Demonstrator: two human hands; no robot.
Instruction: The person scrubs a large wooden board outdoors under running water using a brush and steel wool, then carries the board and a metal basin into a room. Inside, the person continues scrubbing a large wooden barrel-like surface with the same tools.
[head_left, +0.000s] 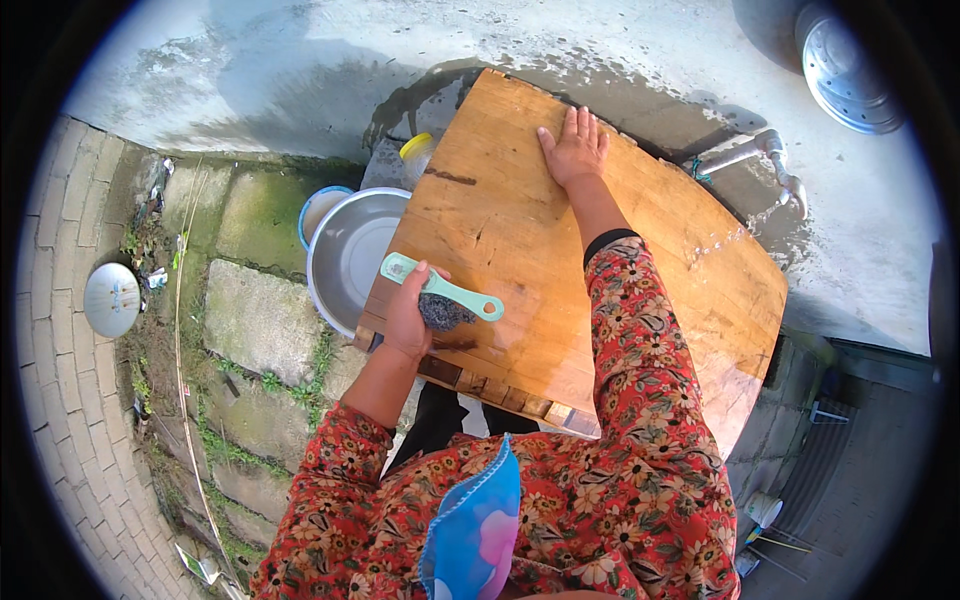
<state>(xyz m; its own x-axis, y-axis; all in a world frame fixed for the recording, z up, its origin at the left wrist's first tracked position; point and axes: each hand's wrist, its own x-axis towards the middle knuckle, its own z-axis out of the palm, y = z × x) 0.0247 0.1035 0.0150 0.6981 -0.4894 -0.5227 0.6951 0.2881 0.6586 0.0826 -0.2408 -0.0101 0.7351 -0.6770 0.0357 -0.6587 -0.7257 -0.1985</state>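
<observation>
A large wooden board (495, 217) lies in front of me, wet in patches. On its near left part, my left hand (406, 319) grips a scrubber with a mint-green plastic handle (474, 298). Dark steel-wool-like scouring material (445, 313) shows beneath that handle. My right hand (577, 148) rests flat near the board's far edge, fingers a little apart and holding nothing. From a metal tap (789, 184) at the right, water (724, 244) splashes onto the board. What supports the board is mostly hidden.
A metal basin (330, 262) sits by the board's left edge, with a blue-rimmed bowl (315, 210) behind it. A yellow-lidded jar (417, 148) stands farther back. Beyond the board rises a wall (300, 82) carrying a perforated metal steamer (847, 71). Mossy paving slabs (259, 319) lie left.
</observation>
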